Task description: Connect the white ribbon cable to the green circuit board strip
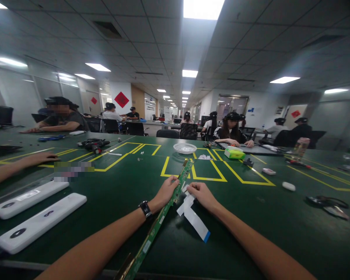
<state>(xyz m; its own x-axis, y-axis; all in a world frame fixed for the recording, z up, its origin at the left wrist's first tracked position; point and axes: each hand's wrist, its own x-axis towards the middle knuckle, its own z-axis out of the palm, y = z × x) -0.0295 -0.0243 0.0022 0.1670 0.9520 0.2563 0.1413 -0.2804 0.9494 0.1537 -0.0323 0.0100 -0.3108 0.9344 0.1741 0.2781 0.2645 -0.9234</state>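
A long, narrow green circuit board [160, 219] slants from the lower edge of the view up toward the middle, above the green table. Around its upper part my left hand [167, 191] is closed, with a black watch on the wrist. Just right of the board, my right hand [202, 194] pinches a white flat ribbon cable [194, 217]. The cable bends and hangs down toward the table, ending in a blue tip. Its upper end lies close to the board; whether it is joined there I cannot tell.
Two white power strips [43, 221] lie at the left. Ahead stand a clear round dish [185, 148] and a green-yellow pack [235, 153]. A white mouse-like object [288, 186] and dark cables [328, 203] lie right. Another person's hand [43, 158] rests at the left.
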